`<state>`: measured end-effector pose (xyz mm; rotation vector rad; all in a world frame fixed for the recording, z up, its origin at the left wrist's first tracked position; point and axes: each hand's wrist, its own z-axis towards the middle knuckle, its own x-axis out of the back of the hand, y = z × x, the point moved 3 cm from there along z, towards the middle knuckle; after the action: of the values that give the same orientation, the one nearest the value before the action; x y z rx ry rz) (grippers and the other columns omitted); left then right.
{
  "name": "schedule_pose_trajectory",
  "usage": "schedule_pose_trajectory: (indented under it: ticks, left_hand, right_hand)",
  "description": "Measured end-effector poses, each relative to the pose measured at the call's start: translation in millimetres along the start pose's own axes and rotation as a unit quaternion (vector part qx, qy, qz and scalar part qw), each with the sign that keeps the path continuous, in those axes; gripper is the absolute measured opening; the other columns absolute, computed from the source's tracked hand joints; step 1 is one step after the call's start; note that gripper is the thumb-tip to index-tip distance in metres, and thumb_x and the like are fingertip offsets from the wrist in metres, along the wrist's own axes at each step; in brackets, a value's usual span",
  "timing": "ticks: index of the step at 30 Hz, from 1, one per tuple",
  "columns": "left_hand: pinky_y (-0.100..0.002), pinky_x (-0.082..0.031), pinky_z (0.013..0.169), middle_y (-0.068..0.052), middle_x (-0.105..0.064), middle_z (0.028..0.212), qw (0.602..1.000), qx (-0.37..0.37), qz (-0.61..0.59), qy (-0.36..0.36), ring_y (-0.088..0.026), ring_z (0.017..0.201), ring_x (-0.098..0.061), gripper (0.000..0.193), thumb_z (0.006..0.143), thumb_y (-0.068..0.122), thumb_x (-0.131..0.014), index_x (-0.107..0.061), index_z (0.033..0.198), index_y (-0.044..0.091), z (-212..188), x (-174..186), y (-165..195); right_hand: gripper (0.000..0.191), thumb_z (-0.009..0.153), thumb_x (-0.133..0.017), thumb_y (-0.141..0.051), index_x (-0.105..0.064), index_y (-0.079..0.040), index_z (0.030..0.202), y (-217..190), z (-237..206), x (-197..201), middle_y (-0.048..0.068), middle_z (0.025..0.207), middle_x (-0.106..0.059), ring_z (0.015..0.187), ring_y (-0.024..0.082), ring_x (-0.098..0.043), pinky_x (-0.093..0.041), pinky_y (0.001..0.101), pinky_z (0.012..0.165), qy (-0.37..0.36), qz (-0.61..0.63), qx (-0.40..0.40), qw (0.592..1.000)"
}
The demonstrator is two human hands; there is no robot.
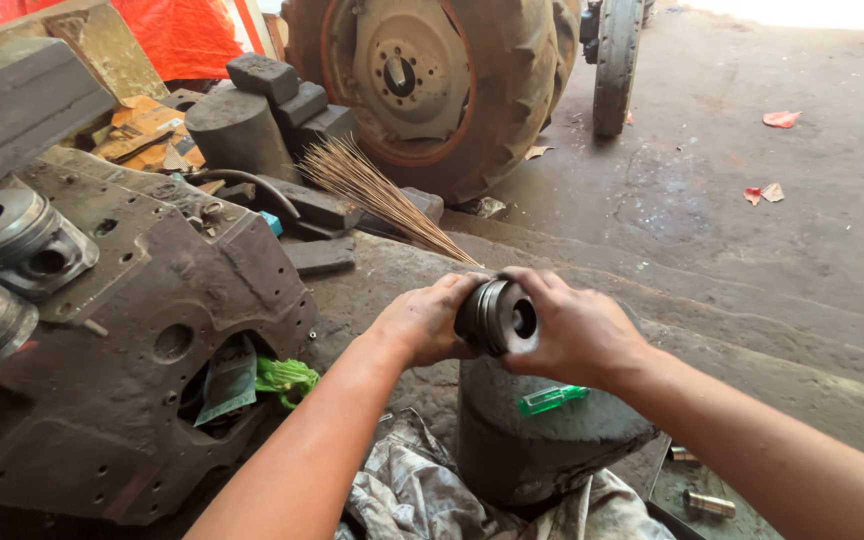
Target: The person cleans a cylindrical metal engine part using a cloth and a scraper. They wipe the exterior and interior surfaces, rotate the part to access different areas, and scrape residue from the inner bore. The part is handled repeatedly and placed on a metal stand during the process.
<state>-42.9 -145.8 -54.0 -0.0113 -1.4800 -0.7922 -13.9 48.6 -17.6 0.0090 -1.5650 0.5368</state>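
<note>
Piston (500,316), grey metal with ring grooves around its body and a round pin hole on the side turned toward the camera, sits between both hands, held up just above the dark round block (542,440). Left hand (425,322) is closed on the piston's far end, fingers wrapped over its crown. Right hand (577,330) grips the near side, fingers curled over the top of the skirt and thumb below, the pin hole showing beside them. On top of the block, under the right wrist, lies a green-handled screwdriver (552,399). A crumpled grey rag (422,490) lies against the block's base on the left. Right of the block, low down, a small metal cylinder (709,503) lies on a dark surface. Left of the block stands a big cast housing (142,330) with bolt holes; another piston (17,240) rests on its upper left edge. Beyond the block, a bundle of thin sticks (382,195) fans out, and behind it stands a tractor wheel (432,80).
</note>
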Motion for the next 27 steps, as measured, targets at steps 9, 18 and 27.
schedule_pose_trajectory:
  ticks: [9, 18, 27]
  left_hand:
    - [-0.044, -0.049, 0.101, -0.009, -0.058, 0.142, 1.0, 0.025, 0.015, -0.008, -0.034, 0.124, -0.059, 0.091, 0.065, 0.033, -0.09, -0.046, 0.145, 0.023, -4, -1, -10]
    - [-0.044, -0.05, 0.101, -0.004, -0.061, 0.14, 0.998, 0.065, -0.003, -0.026, -0.033, 0.121, -0.062, 0.084, 0.068, 0.039, -0.088, -0.051, 0.142, 0.031, 0, 2, 1]
    - [-0.046, -0.051, 0.1, -0.006, -0.058, 0.141, 0.997, 0.056, 0.038, -0.032, -0.034, 0.122, -0.06, 0.09, 0.067, 0.037, -0.087, -0.044, 0.145, 0.026, 2, 2, 2]
  right_hand:
    - [0.106, 0.059, -0.086, -0.052, -0.044, -0.01, 0.147, -15, -9, 5, 0.023, 0.125, -0.068, 0.109, 0.041, -0.068, -0.056, 0.0447, 0.08, 0.18, -0.081, 0.255, 0.946]
    - [0.1, 0.07, -0.081, -0.067, -0.045, -0.015, 0.147, -10, 0, 11, 0.017, 0.129, -0.068, 0.114, 0.033, -0.07, -0.056, 0.044, 0.095, 0.019, 0.024, -0.061, 0.998]
    - [0.102, 0.063, -0.087, -0.047, -0.043, -0.017, 0.149, -14, -7, 4, 0.013, 0.144, -0.051, 0.127, 0.035, -0.056, -0.051, 0.0442, 0.097, 0.047, -0.041, 0.134, 0.989]
